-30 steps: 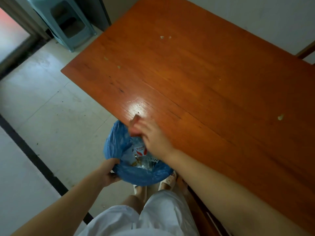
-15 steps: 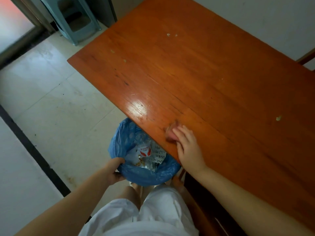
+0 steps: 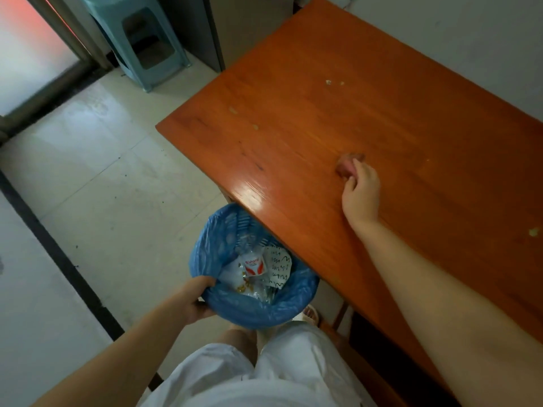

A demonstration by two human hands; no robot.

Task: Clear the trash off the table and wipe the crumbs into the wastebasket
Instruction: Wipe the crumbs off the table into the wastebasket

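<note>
My left hand (image 3: 197, 301) grips the near rim of a wastebasket (image 3: 211, 242) lined with a blue bag, held just below the table's near edge. Inside lie a clear bottle with a red and white label and crumpled wrappers (image 3: 260, 267). My right hand (image 3: 360, 190) presses a small pink cloth (image 3: 346, 165) flat on the orange wooden table (image 3: 293, 136), well in from the edge. Pale crumbs lie on the tabletop: two at the far side (image 3: 333, 82), two near the left corner (image 3: 244, 118), and one at the right (image 3: 532, 231).
A teal plastic stool (image 3: 141, 42) stands on the pale tiled floor beyond the table's left corner, next to a grey cabinet (image 3: 211, 27). A white wall runs behind the table. My white shorts and sandalled feet are under the basket.
My right hand has slid the pink cloth from over the basket at the table edge inward across the tabletop. My left hand has kept hold of the basket.
</note>
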